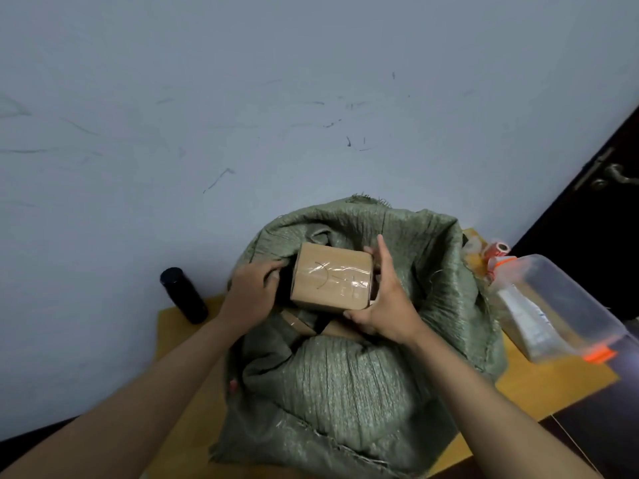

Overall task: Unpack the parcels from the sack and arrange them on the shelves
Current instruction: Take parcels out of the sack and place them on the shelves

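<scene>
Inside sack [345, 375] mouth: right hand [387, 302] grips parcel [332, 276]; left hand [252, 295] fingertips hidden, grips rim.

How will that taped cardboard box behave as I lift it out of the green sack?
The cardboard box keeps crisp edges, so it is probably stiff. Glossy clear tape across its top may be slippery under a grip. The right hand holds one side and the left hand is at the other, near the sack, so it probably lifts easily.
</scene>
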